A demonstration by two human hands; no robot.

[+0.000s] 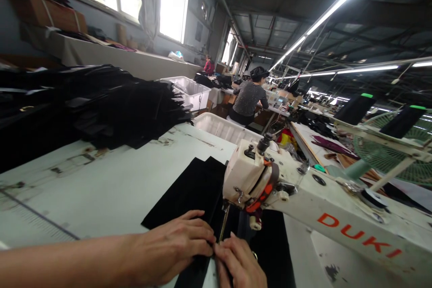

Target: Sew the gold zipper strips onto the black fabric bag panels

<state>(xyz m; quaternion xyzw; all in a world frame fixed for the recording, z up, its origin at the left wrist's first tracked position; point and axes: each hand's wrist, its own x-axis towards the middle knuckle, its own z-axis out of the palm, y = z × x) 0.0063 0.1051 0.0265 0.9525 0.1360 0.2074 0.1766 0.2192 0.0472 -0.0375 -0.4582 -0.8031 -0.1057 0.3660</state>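
The sewing machine [303,189] carries the one readable word, "DUKI" in orange capitals along its white arm; whether more letters follow past the frame edge cannot be told. Its head, with orange trim, hangs over the black fabric strip [195,189] at the needle.

The strip lies flat on the white surface [84,189]. Its long axis runs from the lower edge of the view, under the machine's head, up and away toward the far side of the surface, with its far end squared off just left of the head. A second dark piece [273,247] lies under the machine's arm, to the right of the needle.

The left hand [175,247] lies palm down on the strip just in front of the needle, fingers curled and pressed together at the tips, pinching the fabric's edge. The right hand [241,263] sits beside it, touching it, fingertips bent down onto the same edge directly below the machine's head; both are nearly closed on the cloth.

Left of the machine, across the surface, a heap of black cut pieces [128,108] is piled. Behind the machine stand white plastic bins [222,127], and beyond them a seated person [249,99] works with their back turned. Right of the machine, a green fan [388,153] stands.
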